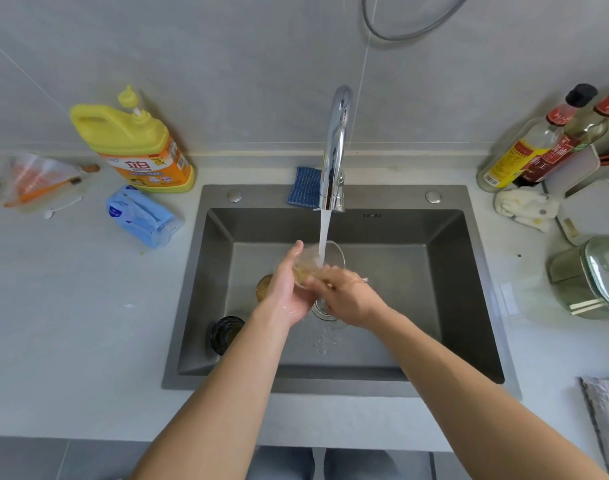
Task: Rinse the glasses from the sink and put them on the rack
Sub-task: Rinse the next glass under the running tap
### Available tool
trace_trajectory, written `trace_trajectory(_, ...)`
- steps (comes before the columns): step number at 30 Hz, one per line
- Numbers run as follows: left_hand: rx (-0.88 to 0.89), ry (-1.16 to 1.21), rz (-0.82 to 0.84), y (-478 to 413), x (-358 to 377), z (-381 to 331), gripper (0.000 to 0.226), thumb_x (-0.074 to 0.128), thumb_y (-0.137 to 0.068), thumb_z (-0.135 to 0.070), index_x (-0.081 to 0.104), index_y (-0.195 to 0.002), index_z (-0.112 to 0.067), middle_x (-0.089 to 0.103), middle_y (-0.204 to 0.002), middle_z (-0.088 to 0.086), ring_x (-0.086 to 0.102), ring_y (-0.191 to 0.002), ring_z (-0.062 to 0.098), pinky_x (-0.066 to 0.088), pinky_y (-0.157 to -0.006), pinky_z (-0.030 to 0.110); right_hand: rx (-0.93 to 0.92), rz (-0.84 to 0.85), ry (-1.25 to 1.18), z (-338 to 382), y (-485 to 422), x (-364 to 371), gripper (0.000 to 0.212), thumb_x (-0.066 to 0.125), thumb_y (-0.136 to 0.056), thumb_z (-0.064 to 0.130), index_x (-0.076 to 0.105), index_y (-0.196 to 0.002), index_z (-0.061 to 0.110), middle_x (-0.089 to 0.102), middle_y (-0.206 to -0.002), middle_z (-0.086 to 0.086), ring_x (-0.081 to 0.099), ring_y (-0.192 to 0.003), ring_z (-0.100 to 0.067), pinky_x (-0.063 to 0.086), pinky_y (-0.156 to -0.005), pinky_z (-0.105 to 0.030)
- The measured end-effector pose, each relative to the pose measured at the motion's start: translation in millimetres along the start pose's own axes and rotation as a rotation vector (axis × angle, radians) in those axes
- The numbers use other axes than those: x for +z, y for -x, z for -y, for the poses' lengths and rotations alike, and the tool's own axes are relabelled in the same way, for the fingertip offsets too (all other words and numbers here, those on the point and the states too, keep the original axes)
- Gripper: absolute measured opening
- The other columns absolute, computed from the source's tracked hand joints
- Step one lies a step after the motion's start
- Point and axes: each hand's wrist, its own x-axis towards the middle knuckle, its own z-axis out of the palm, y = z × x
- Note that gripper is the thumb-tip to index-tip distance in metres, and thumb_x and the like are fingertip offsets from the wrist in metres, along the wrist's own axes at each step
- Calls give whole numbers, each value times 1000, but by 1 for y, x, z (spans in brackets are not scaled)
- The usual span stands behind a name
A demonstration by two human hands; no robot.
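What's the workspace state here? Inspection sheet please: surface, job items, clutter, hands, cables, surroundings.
Surface: pale grey countertop around a dark steel sink; faucet running.
Job's things: clear glass under the stream; amber glass, dark glass and second clear glass on the sink floor; no rack identified.
Clutter: yellow detergent bottle, blue wipes pack, plastic bag, blue sponge cloth, sauce bottles, white rag, glass-lidded pot.
Grippers: left hand grips the clear glass; right hand holds it from the other side, blurred.
Cables: grey hose looped on the wall.
Surroundings: grey tiled wall; grey towel at the right edge.
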Motion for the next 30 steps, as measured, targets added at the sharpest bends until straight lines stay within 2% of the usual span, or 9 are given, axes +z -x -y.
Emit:
trace_trajectory(3,8,-58,17,0,5,-1,68,70,-88,-64,73,-104,1,75,-99,21,74,-101,37,56,-100,49,173,97,-431,6,1,3,44,47,-108,47,70,-76,26,46,-43,0,40,-35,-18,39,-44,-29)
trace_trajectory(8,30,-99,-71,-1,6,-4,57,71,-89,-61,74,-103,-6,79,-86,11,75,-68,23,60,-59,32,143,162,68,-12,-5,-14,37,58,-97,60,72,-99,25,65,-69,0,53,-49,-10,48,-59,-30)
trace_trajectory(13,-15,-60,-70,1,7,1,70,71,-88,-62,73,-107,5,78,-103,22,75,-98,34,58,-86,43,254,239,-448,4,-5,-3,44,45,-107,53,71,-110,18,42,-47,0,35,-38,-16,35,-41,-27)
trace_trajectory(17,-8,-107,-112,2,2,-6,66,78,-84,-59,69,-121,-5,80,-103,16,78,-93,30,63,-84,42,191,273,-69,-14,-2,-11,37,62,-97,57,65,-124,32,66,-89,4,57,-65,-19,49,-59,-31)
trace_trajectory(19,-3,-94,-104,0,2,-5,67,79,-83,-60,70,-120,-4,79,-108,17,77,-94,30,62,-89,44,145,180,-14,-12,-2,-7,16,60,-100,52,67,-91,41,64,-80,13,58,-72,-18,47,-71,-32)
trace_trajectory(21,-3,-75,-79,0,5,-4,61,74,-88,-59,73,-105,0,76,-99,19,76,-88,31,61,-86,44,182,160,-274,-3,-2,3,33,54,-106,44,65,-77,32,48,-53,9,44,-49,-17,41,-54,-32)
trace_trajectory(24,-12,-48,-57,-2,5,-5,65,72,-89,-58,69,-105,4,75,-96,22,74,-91,35,61,-87,45,292,282,-681,4,3,2,33,52,-107,42,69,-128,22,34,-53,2,28,-47,-14,31,-42,-24)
trace_trajectory(27,-26,-89,-74,0,8,-8,59,78,-85,-57,72,-111,-3,76,-86,12,74,-70,25,61,-59,34,261,263,-300,-10,1,-5,48,58,-97,61,64,-128,26,53,-61,3,46,-49,-18,44,-45,-28)
trace_trajectory(30,-25,-106,-123,3,10,-4,58,81,-83,-55,71,-114,-6,77,-87,9,74,-63,22,53,-45,27,217,124,265,-21,0,3,48,49,-87,82,57,-97,35,70,-88,3,64,-76,-23,54,-73,-39)
